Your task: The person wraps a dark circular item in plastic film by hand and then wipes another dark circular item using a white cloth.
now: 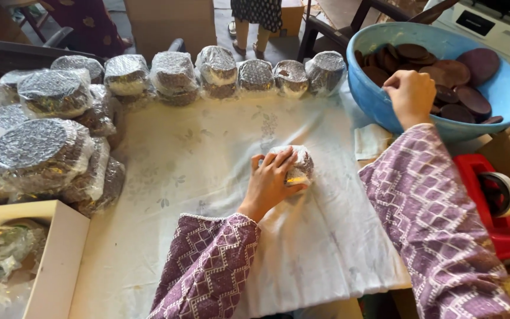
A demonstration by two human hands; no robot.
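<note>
wrapped stacks (48, 147) left, tape dispenser (494, 201) right

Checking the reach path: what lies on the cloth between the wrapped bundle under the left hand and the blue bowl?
Head view: only a small folded white paper beside the blue bowl; otherwise bare cloth from the wrapped bundle.

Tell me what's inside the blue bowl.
The blue bowl holds dark brown discs, with the right hand reaching among them. Anything beneath the discs and hand is hidden.

Long purple sleeves, white zigzag-diamond pattern, white-edged cuffs; left hand (271, 178), right hand (411, 95) bare.
</note>
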